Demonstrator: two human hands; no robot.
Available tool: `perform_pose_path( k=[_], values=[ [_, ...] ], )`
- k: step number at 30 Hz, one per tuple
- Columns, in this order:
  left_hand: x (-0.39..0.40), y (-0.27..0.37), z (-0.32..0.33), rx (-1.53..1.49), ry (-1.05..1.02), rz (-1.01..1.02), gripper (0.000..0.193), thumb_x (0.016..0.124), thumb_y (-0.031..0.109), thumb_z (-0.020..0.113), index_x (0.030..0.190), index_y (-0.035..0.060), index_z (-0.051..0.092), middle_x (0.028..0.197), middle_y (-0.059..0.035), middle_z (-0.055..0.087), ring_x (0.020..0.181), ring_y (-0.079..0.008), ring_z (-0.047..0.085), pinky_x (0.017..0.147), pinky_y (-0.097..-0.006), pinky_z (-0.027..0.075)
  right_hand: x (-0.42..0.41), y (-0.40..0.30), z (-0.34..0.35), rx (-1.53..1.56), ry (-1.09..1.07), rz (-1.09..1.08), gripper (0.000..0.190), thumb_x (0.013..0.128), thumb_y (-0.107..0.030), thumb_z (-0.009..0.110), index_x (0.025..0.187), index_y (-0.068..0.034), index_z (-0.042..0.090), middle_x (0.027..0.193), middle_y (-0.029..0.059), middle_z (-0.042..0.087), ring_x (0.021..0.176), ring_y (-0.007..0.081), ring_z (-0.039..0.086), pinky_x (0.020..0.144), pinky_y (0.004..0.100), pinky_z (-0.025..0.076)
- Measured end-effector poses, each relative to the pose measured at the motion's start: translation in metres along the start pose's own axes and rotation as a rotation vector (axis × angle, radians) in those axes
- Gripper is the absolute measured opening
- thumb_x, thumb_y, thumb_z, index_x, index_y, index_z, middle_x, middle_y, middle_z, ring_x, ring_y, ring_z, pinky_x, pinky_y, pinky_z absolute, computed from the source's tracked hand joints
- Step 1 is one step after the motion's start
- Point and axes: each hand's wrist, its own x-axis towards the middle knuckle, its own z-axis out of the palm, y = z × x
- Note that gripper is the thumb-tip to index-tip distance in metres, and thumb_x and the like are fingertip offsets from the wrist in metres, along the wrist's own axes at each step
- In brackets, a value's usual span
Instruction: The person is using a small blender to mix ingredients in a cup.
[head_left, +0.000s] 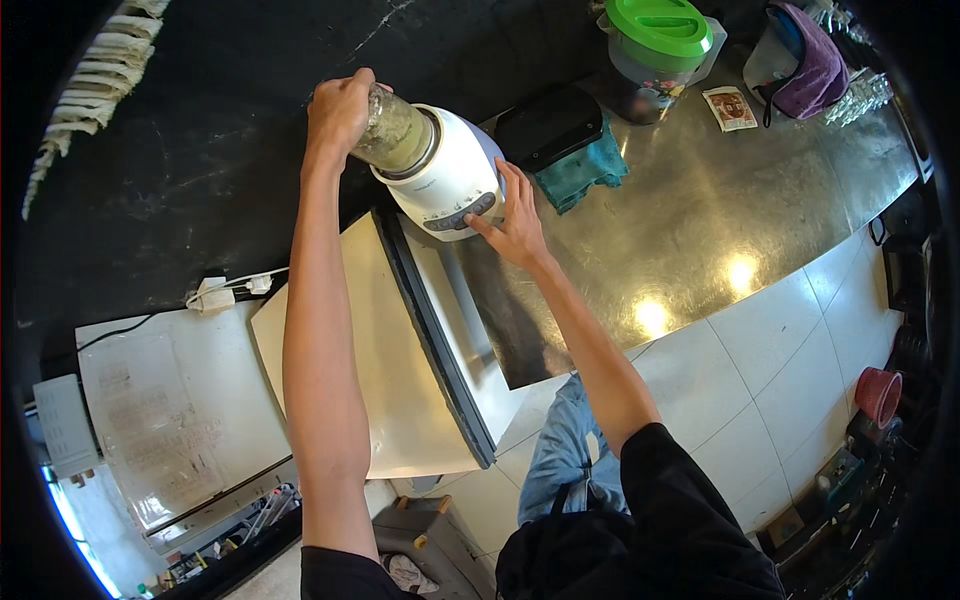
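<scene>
A white blender base (442, 169) with a row of dark buttons stands at the left end of the steel counter. On it sits a clear blender jar (397, 135) holding greenish contents. My left hand (341, 109) grips the far end of the jar, its fingers partly hidden behind it. My right hand (514, 217) rests on the base, the thumb on the button panel and the other fingers spread along the side. Beside the base lie a black case-like object (551, 127) and a teal cloth (585, 169), partly under it.
On the steel counter (675, 217) are a lidded pitcher (660, 45), a small packet (730, 109) and a purple cloth (814, 71) over a container. A beige-topped cabinet (397, 360) adjoins the counter's left end. A white power adapter (214, 296) with cables lies further left. A red basket (877, 397) stands at right.
</scene>
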Motion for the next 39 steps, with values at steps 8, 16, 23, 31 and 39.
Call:
perform_pose_path(
  k=[8, 16, 23, 31, 39],
  values=[
    [0.0025, -0.0006, 0.0007, 0.001, -0.002, -0.021, 0.043, 0.087, 0.035, 0.052, 0.091, 0.0024, 0.079, 0.090, -0.0132, 0.075, 0.084, -0.0239, 0.071, 0.085, -0.0361, 0.054, 0.0001, 0.0019, 0.0009, -0.012, 0.003, 0.002, 0.096, 0.075, -0.039, 0.081, 0.153, -0.015, 0.030, 0.151, 0.0229, 0.035, 0.135, 0.0454, 0.037, 0.112, 0.0539, 0.035],
    [0.0030, -0.0027, 0.0006, 0.019, 0.006, -0.007, 0.042, 0.089, 0.033, 0.052, 0.091, 0.0001, 0.078, 0.085, -0.0110, 0.075, 0.077, -0.0201, 0.071, 0.079, -0.0343, 0.055, -0.0006, -0.0001, 0.0006, -0.020, 0.002, 0.009, 0.097, 0.075, -0.039, 0.081, 0.154, -0.016, 0.030, 0.151, 0.0225, 0.034, 0.135, 0.0456, 0.037, 0.112, 0.0539, 0.034],
    [0.0047, -0.0056, 0.0003, 0.054, 0.030, 0.049, 0.043, 0.088, 0.035, 0.052, 0.091, 0.0017, 0.078, 0.086, -0.0111, 0.075, 0.078, -0.0205, 0.071, 0.079, -0.0348, 0.055, -0.0004, 0.0031, 0.0017, -0.020, -0.004, 0.000, 0.098, 0.076, -0.042, 0.080, 0.155, -0.016, 0.029, 0.151, 0.0234, 0.034, 0.135, 0.0452, 0.037, 0.112, 0.0539, 0.035],
    [0.0060, -0.0059, 0.0010, 0.039, 0.025, 0.030, 0.043, 0.089, 0.034, 0.051, 0.093, 0.0015, 0.078, 0.087, -0.0121, 0.075, 0.080, -0.0217, 0.071, 0.080, -0.0352, 0.055, -0.0005, 0.0032, 0.0020, -0.021, -0.001, -0.007, 0.098, 0.076, -0.042, 0.080, 0.154, -0.015, 0.029, 0.151, 0.0238, 0.034, 0.135, 0.0455, 0.038, 0.112, 0.0544, 0.035],
    [0.0042, -0.0033, 0.0014, 0.050, 0.022, 0.005, 0.044, 0.090, 0.035, 0.050, 0.093, 0.0015, 0.078, 0.086, -0.0115, 0.075, 0.079, -0.0216, 0.071, 0.080, -0.0353, 0.055, -0.0001, 0.0032, 0.0014, -0.016, -0.006, 0.010, 0.097, 0.076, -0.043, 0.080, 0.154, -0.015, 0.030, 0.152, 0.0237, 0.034, 0.136, 0.0460, 0.037, 0.112, 0.0540, 0.035]
  ],
)
